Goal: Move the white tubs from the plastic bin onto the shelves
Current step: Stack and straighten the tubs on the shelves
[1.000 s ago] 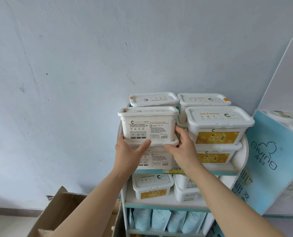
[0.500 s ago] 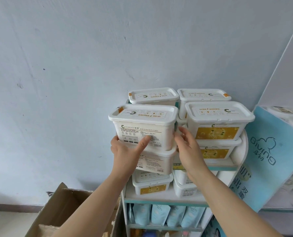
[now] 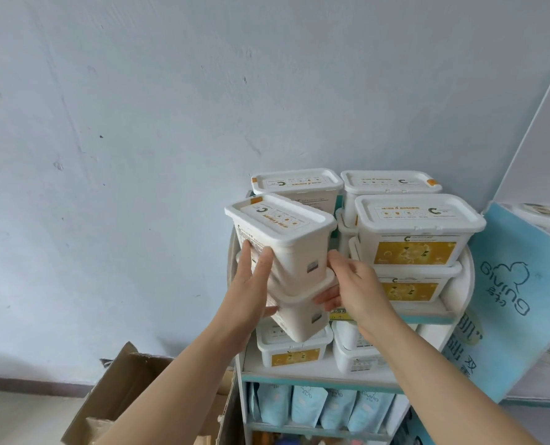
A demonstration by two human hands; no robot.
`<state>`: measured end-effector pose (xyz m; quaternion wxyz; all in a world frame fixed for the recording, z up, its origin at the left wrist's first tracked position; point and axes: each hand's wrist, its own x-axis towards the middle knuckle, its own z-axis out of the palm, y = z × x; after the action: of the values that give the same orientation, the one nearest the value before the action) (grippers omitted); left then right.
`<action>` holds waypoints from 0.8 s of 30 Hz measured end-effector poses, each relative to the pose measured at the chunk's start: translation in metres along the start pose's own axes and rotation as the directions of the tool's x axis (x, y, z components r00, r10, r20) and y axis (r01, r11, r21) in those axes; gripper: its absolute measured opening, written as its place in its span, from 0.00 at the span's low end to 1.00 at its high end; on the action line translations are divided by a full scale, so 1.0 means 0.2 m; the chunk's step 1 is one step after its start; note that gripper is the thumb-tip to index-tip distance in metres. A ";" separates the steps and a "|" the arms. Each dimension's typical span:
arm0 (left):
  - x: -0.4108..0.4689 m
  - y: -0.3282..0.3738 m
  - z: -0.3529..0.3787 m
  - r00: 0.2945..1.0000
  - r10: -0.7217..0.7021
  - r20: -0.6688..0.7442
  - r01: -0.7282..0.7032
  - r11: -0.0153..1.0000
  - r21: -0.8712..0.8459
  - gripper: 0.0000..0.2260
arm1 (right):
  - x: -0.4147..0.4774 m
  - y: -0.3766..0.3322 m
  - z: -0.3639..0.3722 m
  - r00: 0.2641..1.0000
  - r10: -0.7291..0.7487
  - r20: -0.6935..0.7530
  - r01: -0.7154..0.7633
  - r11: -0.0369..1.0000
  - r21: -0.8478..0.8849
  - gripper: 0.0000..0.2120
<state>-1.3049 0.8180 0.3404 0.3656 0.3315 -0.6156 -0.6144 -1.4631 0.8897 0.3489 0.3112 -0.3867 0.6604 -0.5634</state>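
Two stacked white tubs are off the shelf, held between my hands and tilted to the left, with a short end towards me. My left hand grips the left side of the upper tub, its thumb on the near face and its fingertips under the rim of the lower tub. On the right side of the stack, my right hand holds with thumb up and fingers against the lower tub's lid. Several more white tubs with yellow labels stand stacked on the top shelf. The plastic bin is out of view.
A second shelf below holds more white tubs; blue pouches fill the shelf under that. An open cardboard box stands at the lower left. A blue "Giving" side panel flanks the rack on the right. A pale wall is behind.
The two-tub stack has come away from the front left of the top shelf, turned its short end towards me and tipped left. Both hands have shifted with it.
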 end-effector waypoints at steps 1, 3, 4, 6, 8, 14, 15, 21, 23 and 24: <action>-0.02 0.02 -0.01 1.000 0.014 0.022 -0.014 1.000 -0.014 0.24 | -0.01 0.00 0.01 1.000 0.011 0.018 -0.011 1.000 0.018 0.17; -0.04 0.03 -0.02 0.999 0.023 0.039 -0.021 0.998 -0.064 0.24 | -0.04 -0.01 0.02 0.999 0.023 0.043 -0.025 0.998 0.056 0.16; -0.05 0.03 -0.03 0.999 0.012 0.038 -0.008 0.995 -0.104 0.21 | -0.06 -0.01 0.03 0.999 0.023 0.048 -0.026 0.998 0.060 0.16; -0.08 0.03 -0.04 0.999 -0.001 0.035 0.007 0.984 -0.177 0.17 | -0.07 -0.02 0.05 0.999 0.015 0.049 -0.017 0.999 0.049 0.16; -0.10 0.04 -0.04 0.999 0.019 0.034 -0.011 0.976 -0.217 0.19 | -0.08 -0.02 0.06 0.999 0.008 0.049 -0.010 0.999 0.038 0.15; -0.11 0.05 -0.06 0.997 0.059 -0.045 -0.066 0.984 -0.164 0.23 | -0.07 -0.03 0.10 0.998 0.001 0.058 0.001 1.000 -0.020 0.12; -0.10 0.06 -0.07 0.995 0.067 -0.068 -0.076 0.987 -0.141 0.23 | -0.08 -0.03 0.11 0.998 0.003 0.065 -0.001 1.000 -0.028 0.12; -0.08 0.07 -0.12 0.992 0.019 -0.126 -0.042 0.983 -0.180 0.15 | -0.03 -0.05 0.14 0.983 0.080 0.166 -0.075 0.997 -0.032 0.09; -0.08 0.07 -0.13 0.991 0.032 -0.130 -0.055 0.983 -0.178 0.16 | 0.02 -0.05 0.15 0.980 0.116 0.162 -0.105 0.991 -0.077 0.11; -0.08 0.06 -0.13 0.991 0.038 -0.129 -0.060 0.983 -0.171 0.17 | 0.05 -0.05 0.15 0.978 0.139 0.152 -0.125 0.987 -0.098 0.13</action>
<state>-1.2741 0.8187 0.3520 0.4463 0.3206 -0.5432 -0.6348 -1.4410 0.8647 0.3545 0.3821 -0.3988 0.6822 -0.4792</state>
